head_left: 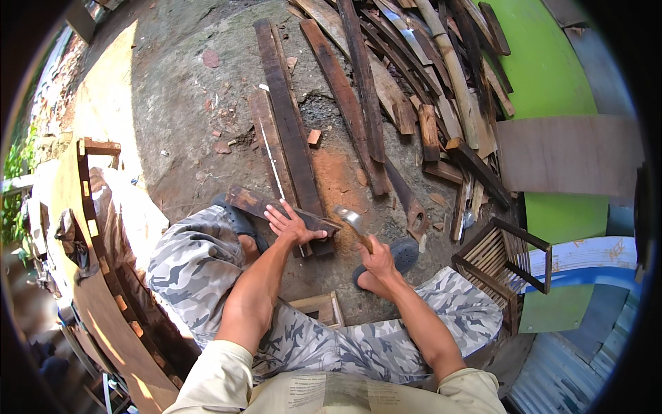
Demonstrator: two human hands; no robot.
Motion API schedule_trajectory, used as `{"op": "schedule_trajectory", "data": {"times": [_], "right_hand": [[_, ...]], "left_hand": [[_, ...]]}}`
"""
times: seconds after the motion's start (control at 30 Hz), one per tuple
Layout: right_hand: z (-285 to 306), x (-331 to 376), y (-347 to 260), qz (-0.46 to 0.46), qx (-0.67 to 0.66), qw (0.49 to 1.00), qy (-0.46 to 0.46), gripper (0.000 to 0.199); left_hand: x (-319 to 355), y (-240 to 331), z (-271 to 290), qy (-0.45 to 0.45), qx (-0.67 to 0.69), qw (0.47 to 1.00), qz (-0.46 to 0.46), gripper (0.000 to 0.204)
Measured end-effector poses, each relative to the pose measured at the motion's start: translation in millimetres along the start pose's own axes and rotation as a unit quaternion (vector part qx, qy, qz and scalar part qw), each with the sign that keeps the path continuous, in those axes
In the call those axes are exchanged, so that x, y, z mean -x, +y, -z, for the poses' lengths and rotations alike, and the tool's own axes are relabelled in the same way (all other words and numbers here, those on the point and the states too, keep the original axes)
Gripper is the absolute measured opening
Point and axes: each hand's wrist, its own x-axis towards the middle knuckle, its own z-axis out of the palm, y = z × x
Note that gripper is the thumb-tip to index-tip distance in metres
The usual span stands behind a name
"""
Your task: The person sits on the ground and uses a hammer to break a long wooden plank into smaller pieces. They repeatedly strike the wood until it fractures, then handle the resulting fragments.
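My left hand (293,228) lies with its fingers spread, pressing on a short dark board (252,202). That board rests crosswise over two longer planks on the ground, a dark one (293,124) and a browner one (265,131). A claw hammer (350,219) is in my right hand (378,260), which is wrapped round its wooden handle. Its metal head is just right of the short board's end; whether they touch, I cannot tell. To the right of the hammer lies a handsaw (414,207), its blade partly under a long dark plank (348,103).
A pile of old planks and strips (427,76) covers the far right. A slatted wooden stool (500,269) lies tipped beside my right knee. Orange sawdust (334,179) and a small wood block (314,137) are on the concrete. A long wooden piece (100,303) runs along the left.
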Motion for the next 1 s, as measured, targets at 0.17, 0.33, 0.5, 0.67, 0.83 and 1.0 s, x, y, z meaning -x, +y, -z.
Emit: {"op": "schedule_trajectory", "data": {"times": [0.17,0.33,0.5,0.67,0.83,1.0], "right_hand": [[8,-17,4,-0.117,0.106,0.98,-0.118,0.046],[6,0,-3,-0.007,-0.035,0.999,0.021,0.044],[-17,-12,52,-0.099,0.159,0.961,-0.204,0.049],[1,1,29,-0.095,0.018,0.994,-0.048,0.051],[-2,1,28,-0.002,-0.003,0.998,-0.061,0.048],[11,-40,-1,-0.071,0.101,0.985,-0.123,0.044]], "left_hand": [[-1,-2,3,-0.004,-0.005,1.0,-0.003,0.168],[-1,-1,5,0.0,-0.008,1.0,-0.004,0.169],[6,-2,0,-0.022,-0.032,0.999,-0.008,0.168],[-5,-4,5,-0.011,-0.034,0.999,-0.015,0.168],[-8,0,5,0.0,-0.028,0.999,-0.02,0.169],[-6,-5,2,0.004,-0.031,0.999,-0.013,0.17]]}}
